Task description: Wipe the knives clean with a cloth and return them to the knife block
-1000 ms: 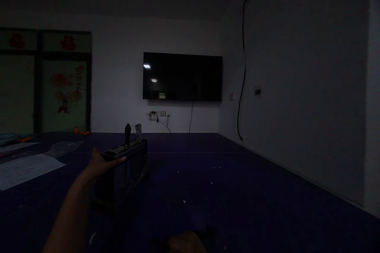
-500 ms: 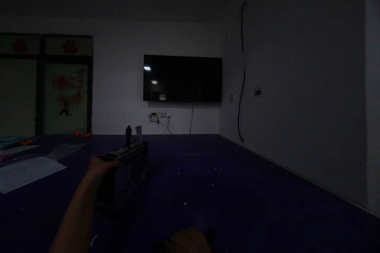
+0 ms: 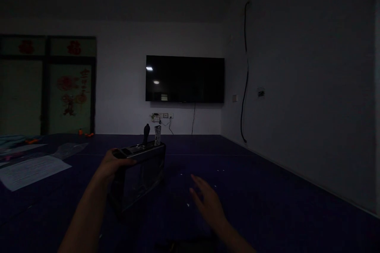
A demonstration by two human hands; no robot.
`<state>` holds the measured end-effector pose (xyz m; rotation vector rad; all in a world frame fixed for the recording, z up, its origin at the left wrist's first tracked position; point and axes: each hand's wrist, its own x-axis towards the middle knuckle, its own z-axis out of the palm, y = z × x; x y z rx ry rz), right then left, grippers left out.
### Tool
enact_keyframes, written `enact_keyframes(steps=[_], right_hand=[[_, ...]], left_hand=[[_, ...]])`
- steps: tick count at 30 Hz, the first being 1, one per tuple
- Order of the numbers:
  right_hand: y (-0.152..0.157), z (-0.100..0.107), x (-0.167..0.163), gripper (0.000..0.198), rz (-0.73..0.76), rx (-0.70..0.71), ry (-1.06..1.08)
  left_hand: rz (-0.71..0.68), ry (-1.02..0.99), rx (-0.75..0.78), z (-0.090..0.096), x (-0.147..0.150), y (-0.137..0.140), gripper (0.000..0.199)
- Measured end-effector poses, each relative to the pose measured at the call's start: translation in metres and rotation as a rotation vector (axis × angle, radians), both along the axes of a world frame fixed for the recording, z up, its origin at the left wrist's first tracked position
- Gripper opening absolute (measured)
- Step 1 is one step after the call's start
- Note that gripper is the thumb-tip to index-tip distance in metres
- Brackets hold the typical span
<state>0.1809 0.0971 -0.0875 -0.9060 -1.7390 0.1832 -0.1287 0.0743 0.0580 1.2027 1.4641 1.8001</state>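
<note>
A dark, narrow box [image 3: 144, 178] with a see-through-looking side stands upright on the dark blue table, held at its near top corner by my left hand [image 3: 114, 163], thumb over the top edge. Out of the box's top stick a black bulb-shaped handle [image 3: 146, 134] and a pale, mottled upright piece [image 3: 157, 135]; their lower parts are hidden. To the right of the box, my right hand [image 3: 208, 199] is above the table, fingers stretched out and holding nothing. At the bottom edge lies a dark object [image 3: 190, 245], too dim to make out.
Printed paper [image 3: 35, 172] and a clear plastic bag [image 3: 70, 149] lie on the left of the table [image 3: 267, 205]. Orange pieces [image 3: 89, 134] sit at its far edge. Small white scraps [image 3: 188, 204] dot the middle. A television [image 3: 184, 79] hangs on the far wall.
My right hand has risen from the dark object at the bottom edge and moved forward, its fingers now apart. My left hand and the box appear farther right; the whole view has also shifted slightly.
</note>
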Motion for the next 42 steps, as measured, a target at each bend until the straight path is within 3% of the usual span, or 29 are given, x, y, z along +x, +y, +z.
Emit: enact_keyframes(steps=[2,5,8,14,23,27,30,35,42], right_hand=[[0.02,0.018,0.003,0.059,0.147,-0.193,0.276],[0.045,0.045,0.007,0.081,0.218,-0.231,0.376],[0.055,0.065,0.014,0.084,0.319,-0.254,0.456],[0.032,0.084,0.036,0.081,0.556,-0.283,0.558],[0.003,0.108,0.059,0.078,0.62,-0.252,0.673],[0.0,0.113,0.069,0.083,0.508,-0.198,0.653],[0.001,0.111,0.084,0.08,0.291,-0.079,0.638],[0.004,0.105,0.118,0.081,-0.049,0.086,0.711],[-0.001,0.088,0.167,0.096,-0.455,0.252,0.787]], left_hand=[[-0.061,-0.023,0.017,0.003,0.011,-0.002,0.056],[-0.138,-0.08,0.015,0.004,0.028,-0.004,0.069],[-0.295,-0.125,0.001,0.004,0.045,-0.006,0.078],[-0.549,-0.141,-0.014,0.004,0.079,-0.016,0.08],[-0.686,-0.163,-0.025,0.006,0.106,-0.03,0.085],[-0.719,-0.188,-0.021,0.001,0.116,-0.027,0.109],[-0.726,-0.128,-0.03,-0.006,0.121,-0.024,0.123],[-0.562,-0.101,-0.044,-0.015,0.116,-0.014,0.099],[-0.615,-0.015,-0.034,-0.014,0.108,-0.007,0.063]])
